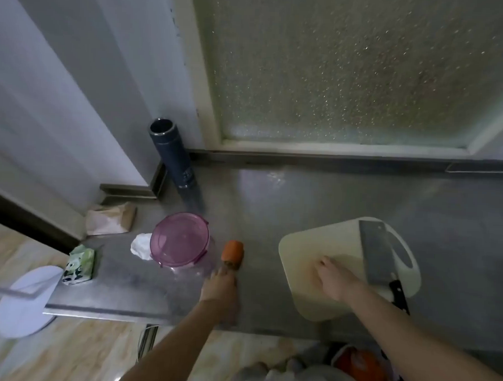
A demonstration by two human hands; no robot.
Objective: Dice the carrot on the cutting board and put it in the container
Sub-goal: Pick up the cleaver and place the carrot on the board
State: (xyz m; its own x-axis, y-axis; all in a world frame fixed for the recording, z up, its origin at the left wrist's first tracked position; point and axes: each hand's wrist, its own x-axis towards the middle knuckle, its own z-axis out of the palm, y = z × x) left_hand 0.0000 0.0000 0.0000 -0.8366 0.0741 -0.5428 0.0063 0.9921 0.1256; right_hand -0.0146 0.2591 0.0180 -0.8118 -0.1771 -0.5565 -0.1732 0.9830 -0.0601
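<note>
An orange carrot (232, 252) is above the steel counter between the container and the board, and my left hand (220, 284) holds its near end. A clear container with a pink lid (180, 239) stands just left of the carrot. The pale cutting board (305, 247) lies to the right. My right hand (337, 280) rests flat on the board with straight fingers. A cleaver (378, 253) with a black handle lies on the board's right side, apart from my right hand.
A dark tall flask (173, 161) stands at the back near the wall corner. A brown paper packet (110, 218), crumpled white tissue (139, 246) and a green tissue pack (80, 265) lie at the counter's left end. The counter's front edge (109, 312) is close to my arms.
</note>
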